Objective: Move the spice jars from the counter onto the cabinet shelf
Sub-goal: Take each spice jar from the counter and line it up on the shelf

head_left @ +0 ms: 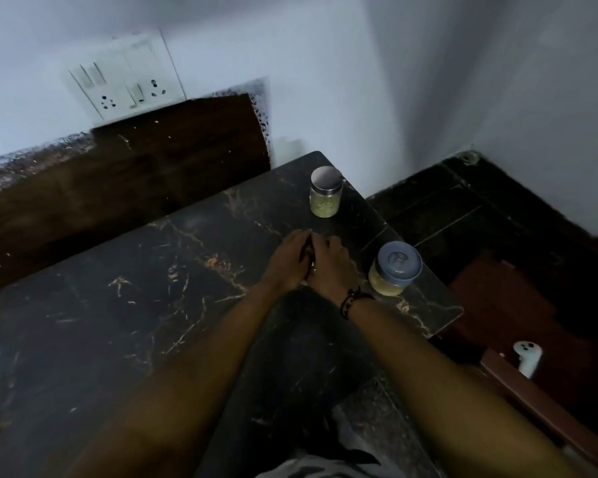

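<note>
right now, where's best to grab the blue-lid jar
Take the blue-lid jar around its glass body just under the lid, coming from the left with the right hand. It stands upright near the counter edge, so a side wrap pulling inward seems safer than pinching the lid, which may be loose.
</note>
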Demonstrator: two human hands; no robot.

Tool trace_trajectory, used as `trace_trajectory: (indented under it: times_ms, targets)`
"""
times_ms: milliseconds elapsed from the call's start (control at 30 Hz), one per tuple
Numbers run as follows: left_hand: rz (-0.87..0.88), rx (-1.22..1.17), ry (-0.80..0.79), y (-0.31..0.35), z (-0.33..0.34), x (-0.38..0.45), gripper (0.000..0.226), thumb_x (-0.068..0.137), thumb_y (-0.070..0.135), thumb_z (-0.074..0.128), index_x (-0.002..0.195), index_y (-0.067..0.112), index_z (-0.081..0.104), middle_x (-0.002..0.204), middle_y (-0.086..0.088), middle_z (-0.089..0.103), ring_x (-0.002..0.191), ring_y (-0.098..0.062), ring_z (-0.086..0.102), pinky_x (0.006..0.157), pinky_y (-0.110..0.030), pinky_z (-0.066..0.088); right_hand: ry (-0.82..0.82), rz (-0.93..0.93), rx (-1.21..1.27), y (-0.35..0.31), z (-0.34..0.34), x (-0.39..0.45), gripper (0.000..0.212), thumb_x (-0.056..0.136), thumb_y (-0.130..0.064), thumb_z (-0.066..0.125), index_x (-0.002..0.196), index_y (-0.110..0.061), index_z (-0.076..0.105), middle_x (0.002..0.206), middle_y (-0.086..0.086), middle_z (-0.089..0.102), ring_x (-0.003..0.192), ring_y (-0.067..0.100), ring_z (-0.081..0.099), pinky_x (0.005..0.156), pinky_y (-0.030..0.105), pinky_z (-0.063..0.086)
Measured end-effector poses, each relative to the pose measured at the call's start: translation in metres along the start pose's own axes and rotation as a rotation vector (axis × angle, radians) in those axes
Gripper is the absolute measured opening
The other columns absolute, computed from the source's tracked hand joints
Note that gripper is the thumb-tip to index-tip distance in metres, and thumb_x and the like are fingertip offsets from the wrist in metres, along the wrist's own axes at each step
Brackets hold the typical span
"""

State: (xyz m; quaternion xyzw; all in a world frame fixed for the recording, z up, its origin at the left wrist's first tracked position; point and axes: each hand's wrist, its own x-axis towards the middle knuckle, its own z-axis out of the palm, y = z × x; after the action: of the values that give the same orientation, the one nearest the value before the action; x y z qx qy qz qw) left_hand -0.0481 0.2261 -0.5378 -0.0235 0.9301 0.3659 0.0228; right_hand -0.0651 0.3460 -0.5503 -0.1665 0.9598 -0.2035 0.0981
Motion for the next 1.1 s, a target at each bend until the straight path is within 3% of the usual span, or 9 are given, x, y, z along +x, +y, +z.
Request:
trace_trajectory:
  times_ms: [100,200,367,533,700,833,900,1000,1100]
  targets:
    - [-0.109,-0.079,0.012,-0.004,0.006,0.004,0.049,0.099,0.008,0.046,0.148,0.008,0.04,0.146,-0.013,0.048,0.136,-0.025,0.043,0.113,-0.031,0.031,0.056,-0.041,0.029,0.006,0.017,0.003,0.078,0.08,-0.042,0.067,0.145,-0.031,0.025,0.139,0.013,0.043,0.122,0.036,0.05,0.098,0.046,0.047]
    - [-0.142,-0.127,0.059,-0.006,0.01,0.009,0.049,0.098,0.008,0.047,0.147,0.007,0.041,0.143,-0.013,0.052,0.132,-0.025,0.048,0.115,-0.039,0.035,0.073,-0.067,0.075,0.008,0.025,0.007,0.075,0.088,-0.043,0.061,0.152,-0.026,0.026,0.152,0.019,0.032,0.132,0.038,0.043,0.107,0.042,0.041]
    - [-0.205,-0.334,0.215,-0.001,0.009,0.006,0.024,0.103,0.023,0.043,0.119,0.015,0.06,0.107,0.0,0.064,0.096,-0.015,0.061,0.087,-0.033,0.049,0.214,-0.041,0.294,0.005,0.024,0.009,0.079,0.074,-0.041,0.079,0.14,-0.03,0.037,0.133,0.014,0.034,0.097,0.028,0.059,0.074,0.027,0.048]
    - [-0.375,-0.505,0.39,0.0,-0.009,0.005,0.031,0.106,0.027,0.04,0.097,0.008,0.063,0.102,-0.015,0.063,0.093,-0.022,0.059,0.085,-0.04,0.049,0.287,-0.117,0.598,0.005,0.014,0.015,0.091,0.07,-0.029,0.085,0.146,-0.014,0.038,0.143,0.013,0.04,0.125,0.016,0.045,0.098,0.018,0.044]
    - [-0.353,-0.605,0.402,0.006,-0.029,0.006,0.02,0.105,0.02,0.042,0.092,0.009,0.054,0.086,0.0,0.053,0.078,-0.012,0.05,0.07,-0.026,0.043,0.255,-0.128,0.788,-0.012,-0.002,0.019,0.082,0.079,-0.028,0.051,0.155,-0.026,0.02,0.16,0.006,0.03,0.144,0.018,0.033,0.117,0.038,0.035]
    - [-0.319,-0.748,0.406,0.002,-0.043,-0.001,0.02,0.103,0.026,0.047,0.099,0.009,0.056,0.093,-0.005,0.061,0.08,-0.011,0.061,0.069,-0.026,0.052,0.155,-0.11,0.885,-0.029,-0.018,0.03,0.076,0.084,-0.025,0.041,0.151,-0.048,0.012,0.161,0.006,0.027,0.145,0.023,0.033,0.119,0.049,0.03]
    - [-0.271,-0.789,0.41,0.001,-0.054,-0.005,0.026,0.103,0.028,0.047,0.107,0.006,0.061,0.099,-0.006,0.066,0.082,-0.009,0.065,0.069,-0.023,0.053,0.145,-0.139,0.891,-0.038,-0.027,0.036,0.07,0.085,-0.033,0.042,0.15,-0.047,0.018,0.158,0.002,0.032,0.14,0.02,0.038,0.116,0.048,0.035]
    - [-0.186,-0.809,0.424,0.006,-0.073,-0.006,0.039,0.101,0.034,0.045,0.108,0.002,0.065,0.104,-0.016,0.069,0.09,-0.022,0.067,0.077,-0.033,0.055,0.154,-0.197,0.9,-0.056,-0.042,0.039,0.064,0.084,-0.05,0.046,0.146,-0.042,0.031,0.142,-0.01,0.042,0.127,0.012,0.048,0.107,0.046,0.045]
    - [-0.143,-0.866,0.504,0.023,-0.1,0.001,0.029,0.103,0.029,0.047,0.099,0.006,0.064,0.095,-0.012,0.068,0.083,-0.018,0.065,0.071,-0.028,0.054,0.201,-0.242,0.965,-0.081,-0.071,0.043,0.053,0.085,-0.049,0.046,0.138,-0.044,0.038,0.135,-0.004,0.052,0.119,0.017,0.056,0.1,0.051,0.049]
